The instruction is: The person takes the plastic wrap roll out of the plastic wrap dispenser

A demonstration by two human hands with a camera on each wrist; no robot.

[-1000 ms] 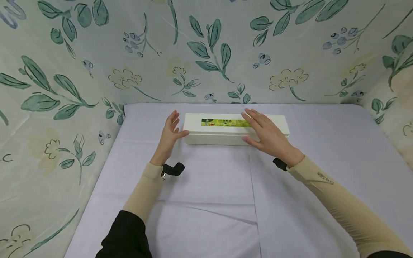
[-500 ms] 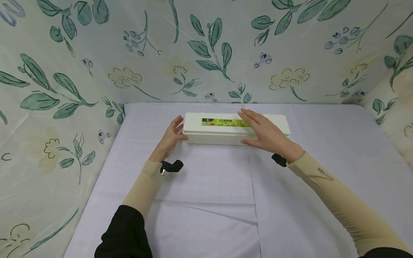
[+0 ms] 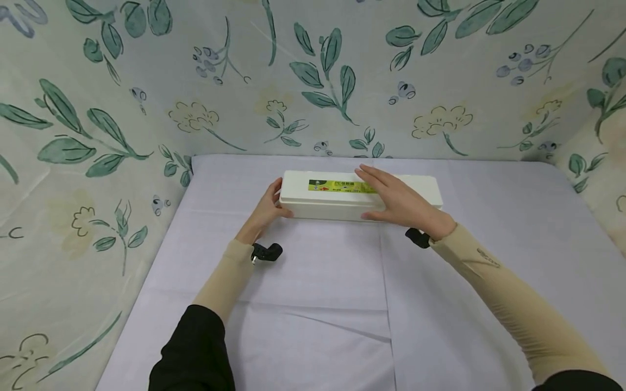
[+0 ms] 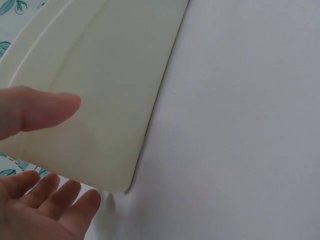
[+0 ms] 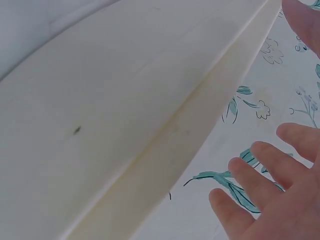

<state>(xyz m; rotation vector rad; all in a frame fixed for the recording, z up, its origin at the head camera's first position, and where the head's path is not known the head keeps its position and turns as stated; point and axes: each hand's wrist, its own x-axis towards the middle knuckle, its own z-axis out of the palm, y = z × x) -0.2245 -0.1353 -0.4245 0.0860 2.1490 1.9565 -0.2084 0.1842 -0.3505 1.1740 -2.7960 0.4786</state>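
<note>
A long white cling film box [image 3: 323, 209] with a yellow-green label [image 3: 337, 186] lies crosswise at the back of the table, lid down. At its left end is my left hand [image 3: 266, 210], thumb by the front face and the other fingers beside the short end. In the left wrist view, these fingertips [image 4: 75, 195] are spread near the box's end; whether they touch it is unclear. My right hand [image 3: 403, 201] is over the right part, covering some of the label. Its fingers [image 5: 260, 185] are straight and spread in the right wrist view, apart from the box.
A white cloth [image 3: 323, 271] with fold creases covers the table. Behind and to the left hangs a curtain [image 3: 235, 130] printed with green leaves and pale flowers, close behind the box. Black wrist cameras [image 3: 266, 252] sit under both wrists.
My left hand has moved right, up to the box's left end. My right hand has shifted slightly left over the label. The box stays in place, and the head view has shifted a little.
</note>
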